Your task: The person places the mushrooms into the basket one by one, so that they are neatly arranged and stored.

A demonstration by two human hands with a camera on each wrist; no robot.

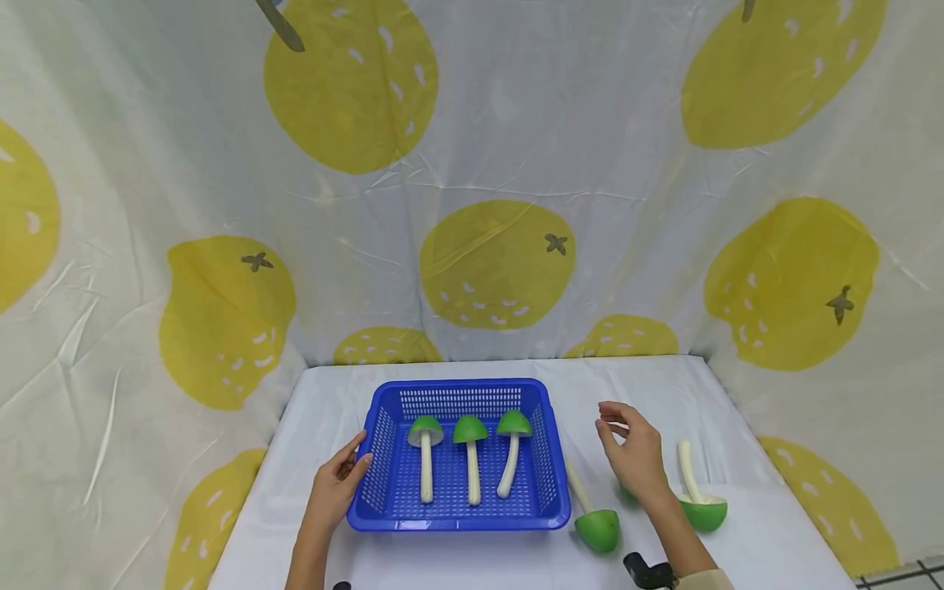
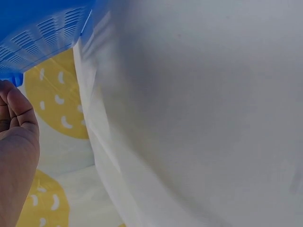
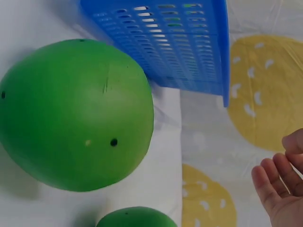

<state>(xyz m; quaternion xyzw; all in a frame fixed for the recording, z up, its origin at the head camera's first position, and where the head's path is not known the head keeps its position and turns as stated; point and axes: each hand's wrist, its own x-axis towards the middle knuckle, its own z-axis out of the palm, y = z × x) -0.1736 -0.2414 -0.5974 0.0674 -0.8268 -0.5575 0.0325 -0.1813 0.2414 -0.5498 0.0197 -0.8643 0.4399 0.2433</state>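
Observation:
Three toy mushrooms with green caps and white stems lie in a blue plastic basket (image 1: 457, 524), among them a middle mushroom (image 1: 472, 430). At the basket's left rim, my left hand (image 1: 335, 487) grips the edge with thumb and fingers; the left wrist view shows its fingertips at the rim (image 2: 16, 78). My right hand (image 1: 636, 451) is raised to the right of the basket, fingers loosely bent and holding nothing. Near it lie a mushroom (image 1: 597, 531) beside the basket's corner, another mushroom (image 1: 704, 512) farther right, and a green cap (image 1: 627, 495) mostly hidden behind the hand.
A white cloth covers the table (image 1: 442, 565). Behind and beside it hangs a pale curtain (image 1: 627, 246) printed with yellow fruit. In the right wrist view a large green cap (image 3: 75, 113) fills the left, close to the basket's perforated wall (image 3: 175, 47).

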